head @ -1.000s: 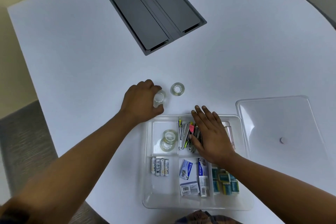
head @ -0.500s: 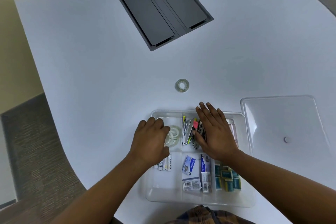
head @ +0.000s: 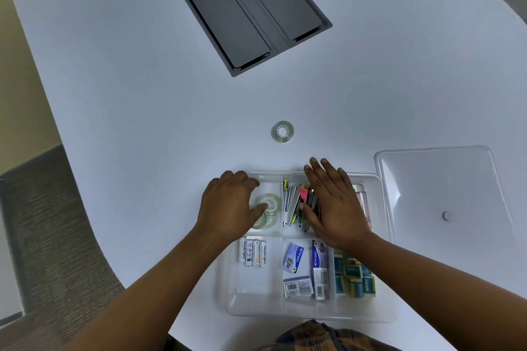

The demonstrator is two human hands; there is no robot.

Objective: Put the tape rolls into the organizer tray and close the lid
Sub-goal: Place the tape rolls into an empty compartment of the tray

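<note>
A clear divided organizer tray (head: pixel 313 318) sits at the table's near edge. Its far-left compartment holds stacked clear tape rolls (head: pixel 271 205). My left hand (head: pixel 228 205) hovers over that compartment with loosely curled fingers, and only the thumb touches the top roll. My right hand (head: pixel 333 205) lies flat, fingers spread, on the metal clips and pens in the middle compartment. One more tape roll (head: pixel 282 131) lies flat on the table beyond the tray. The clear lid (head: pixel 445 179) lies on the table to the tray's right.
Batteries (head: pixel 253 252), staple boxes (head: pixel 299 268) and small teal boxes (head: pixel 353 276) fill the near compartments. A grey recessed panel (head: pixel 251 11) sits in the white table (head: pixel 142 80) at the far side. The table's curved edge runs along the left, above carpet.
My left hand carried a tape roll from the table into the tray's far-left compartment, and its fingers have now come off the roll. My right hand stayed on the tray.
</note>
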